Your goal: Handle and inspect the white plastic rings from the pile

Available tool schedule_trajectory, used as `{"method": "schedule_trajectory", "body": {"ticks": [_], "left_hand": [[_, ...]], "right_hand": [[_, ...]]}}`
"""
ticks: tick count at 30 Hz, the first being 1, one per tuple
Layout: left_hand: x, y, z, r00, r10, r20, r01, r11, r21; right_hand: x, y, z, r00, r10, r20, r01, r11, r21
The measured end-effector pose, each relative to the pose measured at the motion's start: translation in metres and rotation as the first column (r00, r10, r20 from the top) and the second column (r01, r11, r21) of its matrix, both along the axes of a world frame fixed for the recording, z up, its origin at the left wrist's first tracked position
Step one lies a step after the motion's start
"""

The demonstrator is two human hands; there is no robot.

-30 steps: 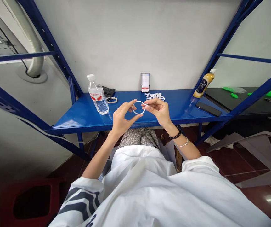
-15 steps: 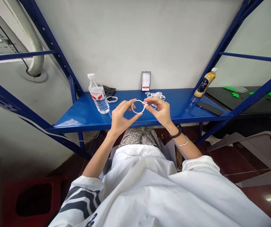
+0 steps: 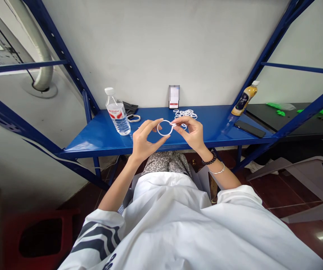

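Observation:
A thin white ring (image 3: pixel 160 132) is held up over the blue shelf (image 3: pixel 99 135), in front of me. My left hand (image 3: pixel 143 140) pinches its left and lower side between thumb and fingers. My right hand (image 3: pixel 191 132) pinches the ring's right side, where a small joint or clasp sits. Both hands are closed on the ring. Behind my right hand, a pile of several more white rings (image 3: pixel 186 113) lies on the shelf.
A clear water bottle (image 3: pixel 117 113) stands at the left, with a black item and another ring (image 3: pixel 133 118) beside it. A small upright phone (image 3: pixel 174 97) leans on the wall. A yellow drink bottle (image 3: pixel 245 99) and a dark phone (image 3: pixel 248 129) are at the right.
Both hands and the ring have stayed almost in place, with only slight shifts of the fingers on the ring.

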State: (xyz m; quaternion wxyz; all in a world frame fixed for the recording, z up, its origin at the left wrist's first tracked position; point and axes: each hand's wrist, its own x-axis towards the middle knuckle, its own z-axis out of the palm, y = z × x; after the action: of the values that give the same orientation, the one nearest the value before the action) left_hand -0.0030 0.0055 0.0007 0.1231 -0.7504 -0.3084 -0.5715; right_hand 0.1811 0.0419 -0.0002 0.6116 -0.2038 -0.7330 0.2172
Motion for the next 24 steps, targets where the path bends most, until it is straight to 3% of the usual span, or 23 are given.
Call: {"method": "schedule_trajectory", "body": {"ticks": [7, 24], "left_hand": [[-0.0009, -0.0007, 0.0002, 1.000, -0.002, 0.001, 0.002, 1.000, 0.004], [-0.0003, -0.0017, -0.0008, 0.999, -0.019, -0.049, 0.015, 0.998, -0.067]], "right_hand": [[0.0011, 0.0017, 0.0005, 0.999, 0.034, -0.020, -0.034, 0.999, -0.001], [0.0042, 0.0017, 0.0022, 0.998, -0.060, 0.007, 0.059, 0.993, 0.103]]}}
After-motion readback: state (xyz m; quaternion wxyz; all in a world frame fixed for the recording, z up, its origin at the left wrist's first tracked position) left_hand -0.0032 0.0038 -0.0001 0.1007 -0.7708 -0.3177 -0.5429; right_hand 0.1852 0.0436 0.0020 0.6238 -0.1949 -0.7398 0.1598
